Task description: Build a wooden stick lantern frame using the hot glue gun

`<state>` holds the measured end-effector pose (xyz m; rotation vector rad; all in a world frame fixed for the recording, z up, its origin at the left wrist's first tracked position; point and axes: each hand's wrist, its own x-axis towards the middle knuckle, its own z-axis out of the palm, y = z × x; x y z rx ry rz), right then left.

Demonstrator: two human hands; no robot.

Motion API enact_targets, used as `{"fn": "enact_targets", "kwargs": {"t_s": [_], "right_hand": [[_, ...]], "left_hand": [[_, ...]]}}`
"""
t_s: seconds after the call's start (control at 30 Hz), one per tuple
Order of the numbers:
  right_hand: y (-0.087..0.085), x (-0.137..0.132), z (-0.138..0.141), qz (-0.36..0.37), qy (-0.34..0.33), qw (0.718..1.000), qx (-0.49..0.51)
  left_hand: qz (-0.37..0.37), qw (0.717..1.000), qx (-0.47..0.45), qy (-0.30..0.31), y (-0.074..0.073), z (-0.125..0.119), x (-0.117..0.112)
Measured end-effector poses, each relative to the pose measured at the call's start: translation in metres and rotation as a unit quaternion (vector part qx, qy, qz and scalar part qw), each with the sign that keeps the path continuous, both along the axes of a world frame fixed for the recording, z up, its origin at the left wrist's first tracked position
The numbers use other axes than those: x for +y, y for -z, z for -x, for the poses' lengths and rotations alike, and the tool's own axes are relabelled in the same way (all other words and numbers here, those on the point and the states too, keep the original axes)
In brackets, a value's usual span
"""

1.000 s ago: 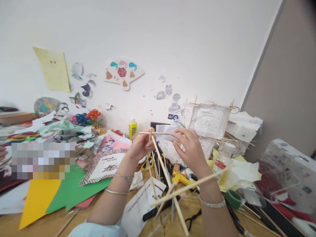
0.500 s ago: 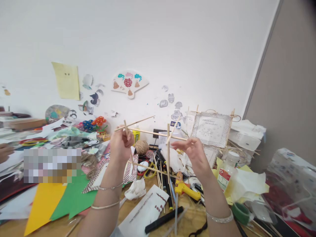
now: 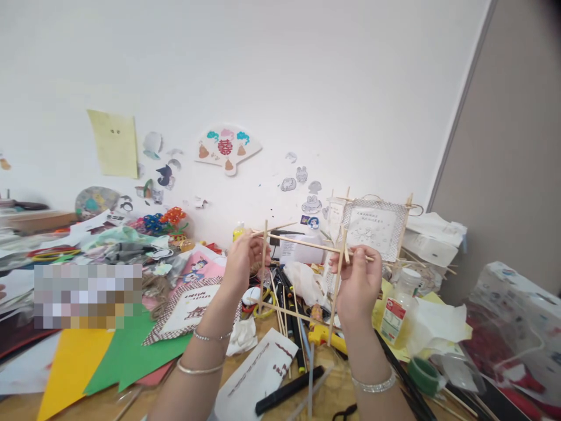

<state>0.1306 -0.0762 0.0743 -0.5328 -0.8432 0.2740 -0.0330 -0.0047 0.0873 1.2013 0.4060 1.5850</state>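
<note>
My left hand (image 3: 246, 260) is closed on the upper left corner of a frame of thin wooden sticks (image 3: 302, 243). The sticks cross at the corners, and their ends jut out. At the upper right corner, my right hand (image 3: 360, 283) has its fingers closed round the stick ends. The frame hangs upright above the cluttered table, its lower stick passing in front of a yellow glue gun (image 3: 319, 337). Below it lie a white paper sheet with dark writing (image 3: 256, 371) and a black marker (image 3: 287, 390).
Behind stands a wood-stick frame with a drawing (image 3: 372, 231). On the right are a clear bottle (image 3: 397, 307), green tape (image 3: 423, 374) and a plastic bag (image 3: 512, 327). Green paper (image 3: 131, 356) and yellow paper (image 3: 74, 368) lie left, beside a netted-edge panel (image 3: 188, 313).
Both hands and the stick frame have shifted to the right. The frame has turned more squarely toward me. My right hand has gone from loosely spread fingers to gripping the upper right corner.
</note>
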Motion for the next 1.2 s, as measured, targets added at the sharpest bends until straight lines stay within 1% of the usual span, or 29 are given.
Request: {"fn": "enact_targets", "kwargs": {"t_s": [0.1,0.2,0.3,0.4,0.47,0.5,0.53,0.6,0.67,0.73,0.77,0.83,0.87,0.93,1.0,1.1,1.17,1.2], "right_hand": [[-0.002,-0.001,0.000,-0.027,0.005,0.999,0.034],[-0.002,-0.002,-0.001,-0.025,0.005,0.999,0.046],[-0.002,-0.002,-0.002,-0.021,0.014,0.998,0.052],[-0.001,-0.002,-0.002,-0.025,0.013,0.998,0.056],[-0.002,-0.001,-0.003,-0.030,0.014,0.998,0.058],[-0.002,-0.001,-0.004,-0.035,0.017,0.997,0.060],[-0.002,0.000,-0.005,-0.041,0.019,0.997,0.061],[-0.003,0.000,-0.008,-0.051,0.024,0.996,0.065],[-0.003,0.001,-0.011,-0.057,0.027,0.996,0.069],[-0.004,0.002,-0.015,-0.061,0.030,0.995,0.075],[-0.004,0.002,-0.016,-0.063,0.031,0.995,0.076],[-0.005,0.002,-0.019,-0.064,0.035,0.994,0.079],[-0.005,0.001,-0.020,-0.064,0.036,0.994,0.081],[-0.007,0.001,-0.022,-0.064,0.035,0.993,0.089],[-0.008,0.000,-0.024,-0.067,0.032,0.993,0.097],[-0.009,0.000,-0.025,-0.068,0.027,0.992,0.101],[-0.008,0.000,-0.026,-0.065,0.025,0.993,0.098],[-0.008,0.000,-0.026,-0.064,0.024,0.993,0.095]], "left_hand": [[-0.027,0.999,0.011,-0.021,0.002,0.000,0.001],[-0.058,0.997,0.037,-0.044,0.003,0.000,0.000],[-0.107,0.985,0.084,-0.108,0.004,0.001,-0.002],[-0.158,0.964,0.121,-0.176,0.005,0.002,-0.003],[-0.174,0.954,0.134,-0.204,0.005,0.003,-0.002],[-0.174,0.953,0.134,-0.206,0.006,0.004,-0.001],[-0.173,0.956,0.129,-0.197,0.005,0.005,0.000],[-0.169,0.969,0.093,-0.152,0.004,0.009,0.002],[-0.161,0.983,0.023,-0.081,0.001,0.015,0.003],[-0.148,0.986,-0.073,-0.004,-0.004,0.024,0.001],[-0.141,0.982,-0.121,0.033,-0.007,0.030,-0.001],[-0.132,0.965,-0.205,0.098,-0.011,0.042,-0.006],[-0.132,0.956,-0.230,0.129,-0.012,0.048,-0.008],[-0.142,0.945,-0.242,0.168,-0.013,0.057,-0.010],[-0.147,0.949,-0.223,0.166,-0.013,0.061,-0.008],[-0.126,0.969,-0.188,0.098,-0.011,0.055,-0.002],[-0.109,0.978,-0.169,0.051,-0.009,0.047,0.002],[-0.103,0.981,-0.159,0.038,-0.008,0.044,0.004]]}}
